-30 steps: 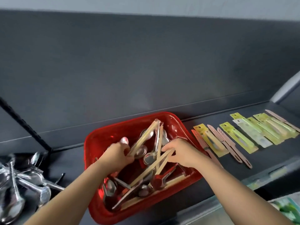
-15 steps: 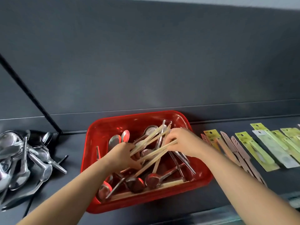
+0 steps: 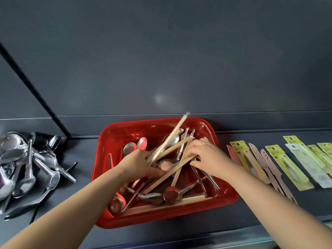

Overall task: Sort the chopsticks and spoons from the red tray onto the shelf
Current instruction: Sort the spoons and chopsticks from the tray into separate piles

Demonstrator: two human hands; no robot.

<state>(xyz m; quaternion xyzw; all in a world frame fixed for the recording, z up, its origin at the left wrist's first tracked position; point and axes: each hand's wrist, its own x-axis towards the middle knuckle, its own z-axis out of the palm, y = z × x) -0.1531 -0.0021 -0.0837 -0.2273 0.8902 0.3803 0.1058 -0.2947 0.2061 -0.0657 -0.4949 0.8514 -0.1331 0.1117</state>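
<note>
Gathering chopsticks (image 3: 168,148) in red tray (image 3: 115,135) — left hand (image 3: 142,164) clamped on several | right hand (image 3: 203,155) pinching another | next — lift clear of spoons (image 3: 170,193), onto shelf (image 3: 80,203).

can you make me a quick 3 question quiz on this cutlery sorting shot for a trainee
1. True or false: both hands are inside the red tray.
2. Which things does the left hand hold?
A. wooden chopsticks
B. a packaged utensil
C. a loose spoon from the shelf
3. Fill in: the pile of sorted spoons lies to the tray's ____ on the shelf.

Key
1. True; the right hand also closes on chopsticks there.
2. A
3. left
</note>
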